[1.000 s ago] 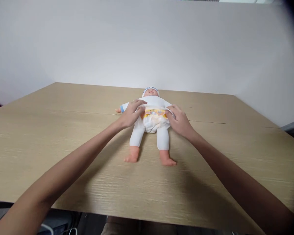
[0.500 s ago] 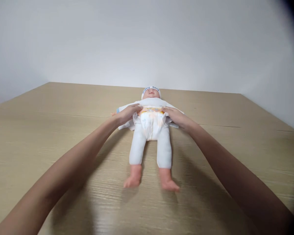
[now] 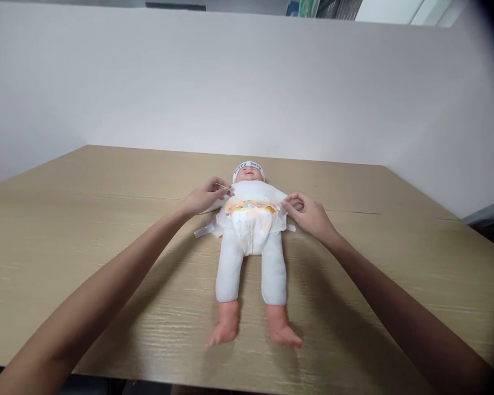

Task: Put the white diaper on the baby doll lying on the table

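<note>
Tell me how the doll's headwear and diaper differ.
The headwear bears blue lettering; the diaper has an orange printed band. The headwear fits closely, while the diaper's sides spread loosely. The diaper looks larger than the headwear. Both are mostly white and on the doll.

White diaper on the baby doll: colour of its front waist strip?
Front waist strip: orange and yellow, with small prints; shows best in the head view.

A doll point(image 3: 254, 190) lies on the table point(image 3: 66, 236), wall point(image 3: 230, 88) behind; its diaper point(image 3: 252, 227) sits between left hand point(image 3: 208, 196) and right hand point(image 3: 310, 216).
</note>
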Demonstrator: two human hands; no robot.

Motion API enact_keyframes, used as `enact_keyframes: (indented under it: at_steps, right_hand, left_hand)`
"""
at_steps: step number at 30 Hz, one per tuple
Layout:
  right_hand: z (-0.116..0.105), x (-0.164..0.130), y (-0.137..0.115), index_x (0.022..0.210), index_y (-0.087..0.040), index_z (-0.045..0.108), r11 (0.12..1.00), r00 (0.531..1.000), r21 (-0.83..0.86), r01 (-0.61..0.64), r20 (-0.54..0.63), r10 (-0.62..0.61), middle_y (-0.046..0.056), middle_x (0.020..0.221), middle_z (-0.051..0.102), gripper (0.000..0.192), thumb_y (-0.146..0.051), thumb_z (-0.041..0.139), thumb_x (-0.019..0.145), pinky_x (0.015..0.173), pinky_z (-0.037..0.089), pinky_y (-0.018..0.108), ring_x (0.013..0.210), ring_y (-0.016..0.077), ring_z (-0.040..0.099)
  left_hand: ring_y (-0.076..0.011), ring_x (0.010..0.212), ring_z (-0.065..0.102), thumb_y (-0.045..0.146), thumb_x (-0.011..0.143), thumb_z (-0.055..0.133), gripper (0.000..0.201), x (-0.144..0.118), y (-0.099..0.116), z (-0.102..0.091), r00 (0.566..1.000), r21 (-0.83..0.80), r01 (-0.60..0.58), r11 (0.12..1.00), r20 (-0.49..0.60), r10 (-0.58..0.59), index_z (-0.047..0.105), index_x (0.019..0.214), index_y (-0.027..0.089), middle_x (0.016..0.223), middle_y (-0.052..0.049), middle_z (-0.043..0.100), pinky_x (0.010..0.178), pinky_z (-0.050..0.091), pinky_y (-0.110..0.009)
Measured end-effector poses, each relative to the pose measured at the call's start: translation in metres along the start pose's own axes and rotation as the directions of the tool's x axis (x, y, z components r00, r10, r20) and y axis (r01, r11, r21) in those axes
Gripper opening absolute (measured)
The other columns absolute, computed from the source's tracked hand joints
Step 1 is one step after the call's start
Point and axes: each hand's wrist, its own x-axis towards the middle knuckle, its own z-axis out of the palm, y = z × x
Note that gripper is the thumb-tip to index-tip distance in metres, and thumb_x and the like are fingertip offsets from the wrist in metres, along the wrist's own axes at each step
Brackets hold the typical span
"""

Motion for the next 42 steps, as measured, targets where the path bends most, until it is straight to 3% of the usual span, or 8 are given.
enact_keyframes:
  at_steps: [3,7,10,13,21,30,37,42]
  right_hand:
    - [0.002,-0.024,0.015,0.097,-0.024,0.072,0.978,0.999,-0.207,0.013,-0.027,-0.019,0.005,0.09,0.082,0.031,-0.054,0.066,0.105,0.074,0.047,0.035,0.079,0.0243,0.073]
    - [0.013,-0.049,0.037,0.093,-0.025,0.068,0.931,0.998,-0.366,-0.001,-0.061,-0.023,0.005,0.083,0.075,0.028,-0.051,0.07,0.103,0.07,0.04,0.034,0.08,0.0263,0.07]
    - [0.02,-0.052,0.046,0.096,-0.025,0.065,0.929,0.996,-0.364,-0.067,-0.08,0.041,0.004,0.084,0.072,0.03,-0.053,0.075,0.099,0.07,0.04,0.034,0.08,0.0263,0.069]
    - [0.021,-0.048,0.049,0.093,-0.026,0.061,0.937,0.992,-0.325,-0.126,-0.051,0.115,0.002,0.085,0.071,0.034,-0.055,0.078,0.097,0.07,0.041,0.034,0.08,0.0252,0.068]
    - [0.01,-0.047,0.051,0.103,-0.026,0.062,0.926,0.967,-0.28,-0.254,-0.043,0.253,0.002,0.091,0.074,0.037,-0.055,0.084,0.095,0.072,0.041,0.033,0.084,0.0261,0.071]
    - [0.011,-0.047,0.05,0.106,-0.026,0.067,0.931,0.96,-0.235,-0.279,-0.063,0.272,0.001,0.086,0.074,0.036,-0.054,0.085,0.093,0.072,0.041,0.033,0.083,0.0266,0.072]
    - [0.013,-0.045,0.049,0.088,-0.026,0.066,0.95,0.959,-0.137,-0.281,-0.012,0.282,-0.001,0.075,0.07,0.029,-0.048,0.084,0.087,0.068,0.04,0.032,0.076,0.0244,0.068]
    - [0.011,-0.047,0.043,0.078,-0.026,0.062,0.98,0.981,0.069,-0.188,0.061,0.184,-0.001,0.068,0.061,0.041,-0.064,0.074,0.085,0.066,0.038,0.032,0.069,0.022,0.058]
  left_hand:
    - [-0.0271,0.119,0.068,0.047,0.105,0.061,0.03,-0.012,0.019,0.019,0.967,0.254,-0.207,0.945,-0.093,0.237,0.07,0.118,0.021,0.132,-0.01,0.078,0.107,0.053,-0.046]
    - [-0.0326,0.133,0.061,0.047,0.11,0.056,0.031,-0.029,0.047,0.065,0.858,0.514,-0.447,0.732,0.014,0.514,0.071,0.122,0.022,0.132,-0.012,0.075,0.118,0.046,-0.052]
    - [-0.035,0.136,0.059,0.054,0.109,0.06,0.037,-0.031,0.058,0.098,0.856,0.584,-0.474,0.659,0.128,0.501,0.072,0.123,0.022,0.134,-0.013,0.073,0.119,0.045,-0.054]
    - [-0.0385,0.137,0.056,0.059,0.102,0.069,0.042,-0.028,0.055,0.115,0.877,0.657,-0.448,0.606,0.192,0.44,0.074,0.122,0.022,0.137,-0.013,0.072,0.119,0.044,-0.057]
    - [-0.0398,0.14,0.05,0.064,0.094,0.075,0.051,-0.022,0.042,0.116,0.878,0.68,-0.439,0.587,0.186,0.441,0.075,0.128,0.026,0.146,-0.01,0.068,0.118,0.044,-0.058]
    - [-0.0413,0.138,0.05,0.062,0.092,0.076,0.053,-0.021,0.041,0.12,0.867,0.674,-0.455,0.582,0.189,0.46,0.075,0.13,0.026,0.144,-0.012,0.069,0.117,0.043,-0.059]
    - [-0.0407,0.136,0.051,0.063,0.09,0.077,0.056,-0.019,0.037,0.122,0.857,0.674,-0.467,0.572,0.185,0.481,0.074,0.132,0.026,0.14,-0.012,0.069,0.119,0.041,-0.059]
    - [-0.0404,0.135,0.052,0.061,0.089,0.078,0.054,-0.022,0.04,0.122,0.863,0.677,-0.455,0.578,0.175,0.474,0.074,0.13,0.025,0.141,-0.012,0.07,0.116,0.043,-0.058]
